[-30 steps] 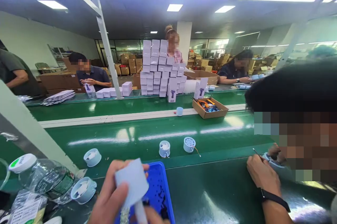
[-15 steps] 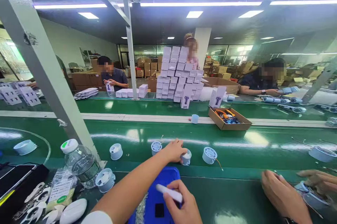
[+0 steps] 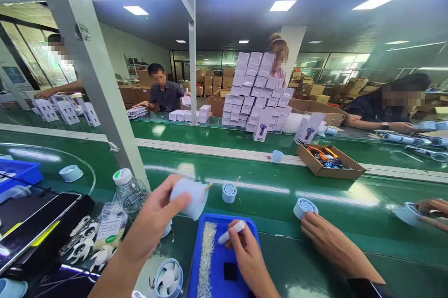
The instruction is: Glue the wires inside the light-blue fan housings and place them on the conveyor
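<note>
My left hand (image 3: 164,209) is closed around a light blue round fan housing (image 3: 192,199), lifted above the bench, blurred, with a thin orange wire at its edge. In my right hand (image 3: 245,246) is a white pen-shaped tool (image 3: 231,232), gripped over a blue tray (image 3: 255,224). That tray contains small clear pellets (image 3: 206,253) and a black square (image 3: 230,271). A housing with white fan blades (image 3: 168,280) lies left of the tray. Another fan housing (image 3: 229,193) sits on the green belt behind it.
A co-worker's hand (image 3: 322,235) touches a fan housing (image 3: 305,207) at right; more hands work farther right. A clear bottle (image 3: 131,193), a metal post (image 3: 101,88) and loose white parts (image 3: 87,242) stand left. Across the belt are a cardboard tool box (image 3: 331,169) and stacked white boxes (image 3: 257,93).
My left hand has picked a fan housing off the belt and drawn it left. My right hand keeps the white tool. The view has turned left, and a co-worker's hand has reached another housing.
</note>
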The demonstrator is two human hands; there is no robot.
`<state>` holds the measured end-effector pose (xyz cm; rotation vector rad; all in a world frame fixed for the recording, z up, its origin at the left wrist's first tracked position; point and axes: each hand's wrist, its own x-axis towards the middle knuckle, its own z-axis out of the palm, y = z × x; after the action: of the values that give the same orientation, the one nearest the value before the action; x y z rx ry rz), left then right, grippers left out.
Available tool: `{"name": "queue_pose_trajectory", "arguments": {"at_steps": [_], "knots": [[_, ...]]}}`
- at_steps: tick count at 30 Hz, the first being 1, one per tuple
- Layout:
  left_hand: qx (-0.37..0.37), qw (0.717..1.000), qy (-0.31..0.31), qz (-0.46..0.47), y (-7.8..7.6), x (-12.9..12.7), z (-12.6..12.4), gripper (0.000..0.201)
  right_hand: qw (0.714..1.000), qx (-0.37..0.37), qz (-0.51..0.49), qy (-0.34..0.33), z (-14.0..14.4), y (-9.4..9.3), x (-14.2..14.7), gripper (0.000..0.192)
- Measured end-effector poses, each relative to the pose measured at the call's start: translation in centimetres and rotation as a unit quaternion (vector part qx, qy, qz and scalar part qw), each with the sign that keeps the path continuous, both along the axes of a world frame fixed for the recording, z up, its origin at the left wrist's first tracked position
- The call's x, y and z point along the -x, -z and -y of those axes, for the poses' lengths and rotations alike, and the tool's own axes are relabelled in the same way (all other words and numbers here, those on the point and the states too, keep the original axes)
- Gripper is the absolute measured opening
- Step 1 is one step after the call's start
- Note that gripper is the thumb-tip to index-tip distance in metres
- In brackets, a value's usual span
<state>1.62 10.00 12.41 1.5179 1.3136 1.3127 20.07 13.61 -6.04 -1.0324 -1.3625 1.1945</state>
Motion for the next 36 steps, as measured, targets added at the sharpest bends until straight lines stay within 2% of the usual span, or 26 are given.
{"name": "queue_pose_trajectory", "arguments": {"at_steps": [2, 4, 8, 14, 18, 21, 25, 29, 36], "knots": [[0.041, 0.986, -0.081, 0.140, 1.3, 1.5, 2.5, 0.022, 1.000, -0.003, 0.009, -0.005, 0.0, 0.2, 0.0, 0.036], [0.077, 0.954, -0.158, 0.243, 2.8, 2.4, 4.1, 0.028, 1.000, -0.013, 0.024, -0.011, 0.1, 0.3, 0.0, 0.034], [0.087, 0.908, -0.235, 0.337, 5.1, 3.1, 5.3, 0.026, 0.996, -0.055, 0.075, -0.004, 0.1, -0.1, -0.4, 0.027], [0.094, 0.888, -0.230, 0.387, 6.2, 3.8, 5.3, 0.028, 0.988, -0.089, 0.124, 0.025, -1.1, -1.1, -2.2, 0.026], [0.117, 0.885, -0.238, 0.382, 6.6, 3.7, 5.4, 0.031, 0.986, -0.096, 0.118, 0.068, -1.3, -0.6, -3.2, 0.029], [0.099, 0.887, -0.235, 0.384, 6.9, 3.4, 5.4, 0.033, 0.985, -0.102, 0.115, 0.082, -1.1, 0.0, -3.3, 0.027], [0.090, 0.887, -0.221, 0.395, 7.2, 3.2, 5.4, 0.031, 0.983, -0.108, 0.122, 0.078, -1.2, 0.2, -3.2, 0.026], [0.098, 0.875, -0.237, 0.410, 7.3, 3.0, 5.4, 0.037, 0.981, -0.117, 0.138, 0.073, -1.3, 0.0, -3.0, 0.027], [0.108, 0.873, -0.245, 0.408, 6.8, 2.0, 5.5, 0.040, 0.974, -0.136, 0.175, 0.039, -0.1, -1.3, -2.9, 0.025]]}}
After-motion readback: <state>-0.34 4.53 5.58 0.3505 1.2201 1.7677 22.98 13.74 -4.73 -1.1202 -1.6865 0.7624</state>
